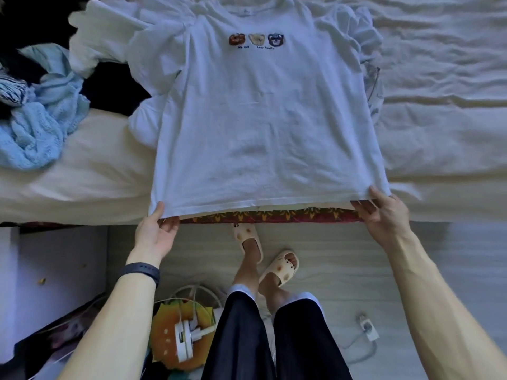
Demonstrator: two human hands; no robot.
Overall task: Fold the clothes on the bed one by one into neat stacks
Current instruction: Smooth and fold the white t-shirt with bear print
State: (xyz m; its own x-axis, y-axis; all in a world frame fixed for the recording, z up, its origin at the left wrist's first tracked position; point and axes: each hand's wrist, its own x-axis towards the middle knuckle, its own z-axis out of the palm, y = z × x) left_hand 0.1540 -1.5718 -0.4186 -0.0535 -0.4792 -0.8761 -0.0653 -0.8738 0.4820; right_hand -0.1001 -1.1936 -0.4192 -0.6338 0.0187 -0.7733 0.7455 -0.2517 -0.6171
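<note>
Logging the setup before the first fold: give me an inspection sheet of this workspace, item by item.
Surface: bed sheet, pale and wrinkled; patterned bed edge shows below it.
Job's things: white T-shirt spread print side up, hem at the bed's edge, not yet folded; unfolded pile at the left with a blue knit and dark clothes.
Clutter: orange cushion and white clip gadget on the floor.
Grips: left grip and right grip each pinch a hem corner.
Cables: white cord with plug on the floor, right.
Surroundings: pale floor; person standing in slippers.
</note>
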